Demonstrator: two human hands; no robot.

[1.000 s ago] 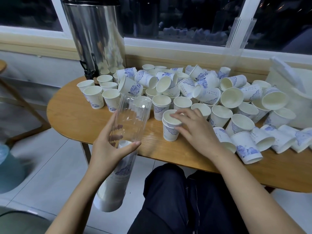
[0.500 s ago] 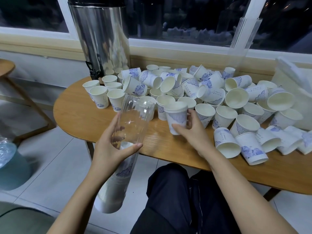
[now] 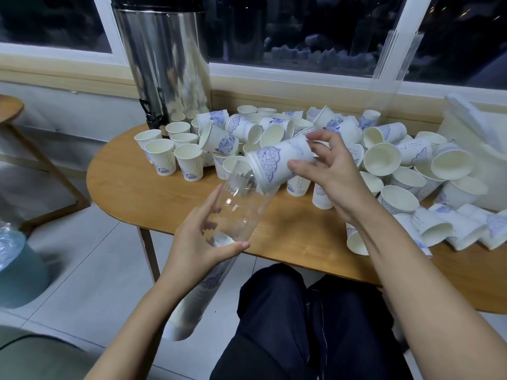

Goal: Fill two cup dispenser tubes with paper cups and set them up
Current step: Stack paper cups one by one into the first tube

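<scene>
My left hand grips a clear dispenser tube that slants down past the table edge, its lower part packed with stacked cups. My right hand holds a white paper cup with a blue pattern, tipped rim-first at the tube's open mouth. Several more paper cups lie and stand across the wooden table. A second clear tube leans against the window at the back right.
A tall steel urn stands at the table's back left. A white bag sits at the right. A water bottle is on the floor to the left, near a wooden stool leg. My dark-trousered legs are under the table edge.
My right hand lifted the cup off the table, turned it rim-first and brought it left to the tube's mouth. My left hand kept hold of the tube.
</scene>
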